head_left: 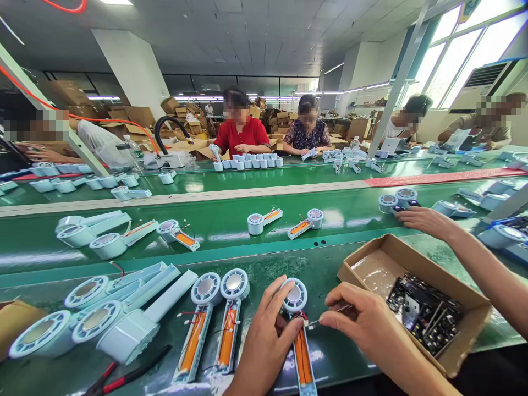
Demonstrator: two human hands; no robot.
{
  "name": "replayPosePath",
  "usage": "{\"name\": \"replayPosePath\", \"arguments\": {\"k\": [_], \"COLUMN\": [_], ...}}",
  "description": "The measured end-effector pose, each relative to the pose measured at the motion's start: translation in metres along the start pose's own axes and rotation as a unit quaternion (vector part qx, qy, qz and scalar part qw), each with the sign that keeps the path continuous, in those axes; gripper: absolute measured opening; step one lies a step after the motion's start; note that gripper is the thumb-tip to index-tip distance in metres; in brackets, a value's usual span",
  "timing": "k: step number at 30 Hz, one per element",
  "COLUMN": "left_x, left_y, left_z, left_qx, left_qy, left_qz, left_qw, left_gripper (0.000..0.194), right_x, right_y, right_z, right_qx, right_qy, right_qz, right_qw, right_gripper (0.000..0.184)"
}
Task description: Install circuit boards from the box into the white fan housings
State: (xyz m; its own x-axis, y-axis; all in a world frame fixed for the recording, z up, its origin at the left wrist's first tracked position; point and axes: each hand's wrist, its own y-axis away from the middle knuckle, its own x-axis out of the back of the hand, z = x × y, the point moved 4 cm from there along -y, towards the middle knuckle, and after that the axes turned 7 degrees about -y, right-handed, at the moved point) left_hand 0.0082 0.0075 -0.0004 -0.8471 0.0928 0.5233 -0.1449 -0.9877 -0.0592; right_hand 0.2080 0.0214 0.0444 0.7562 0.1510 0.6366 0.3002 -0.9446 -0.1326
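A pale blue handheld fan (294, 297) lies in front of me, its handle open on an orange battery (303, 357) with thin wires. My left hand (268, 333) is closed around the neck of this fan, thumb and fingers on either side. My right hand (363, 319) pinches a slim metal tool (330, 314) that looks like tweezers. Its tip is at the red and black wires and a small white connector below the fan head. Just left of my left hand lie two similar open fans (227, 324) (193, 335) with orange batteries showing.
More fans (94, 322) and red-handled pliers (124, 379) lie at left. A cardboard box (371, 264) of small circuit boards stands at right. Beyond it, a co-worker's hand (424, 220) touches fans on the green conveyor (214, 220). Several people sit across the line.
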Motion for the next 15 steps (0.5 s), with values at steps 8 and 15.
{"name": "replayPosePath", "arguments": {"k": [8,15], "left_x": [-0.007,-0.006], "left_y": [0.005,0.005], "left_z": [-0.012,-0.011], "left_qx": [-0.014,0.007], "left_qy": [0.025,0.028], "left_qz": [0.025,0.026], "left_qw": [0.999,0.999], "left_gripper": [0.049,0.050], "right_x": [-0.003,-0.022], "right_y": [0.017,0.029], "right_z": [-0.041,-0.027], "right_qx": [0.257,0.280], "right_qy": [0.287,0.283], "right_qz": [-0.123,-0.087], "right_qw": [0.915,0.913], "right_gripper": [0.047,0.038]}}
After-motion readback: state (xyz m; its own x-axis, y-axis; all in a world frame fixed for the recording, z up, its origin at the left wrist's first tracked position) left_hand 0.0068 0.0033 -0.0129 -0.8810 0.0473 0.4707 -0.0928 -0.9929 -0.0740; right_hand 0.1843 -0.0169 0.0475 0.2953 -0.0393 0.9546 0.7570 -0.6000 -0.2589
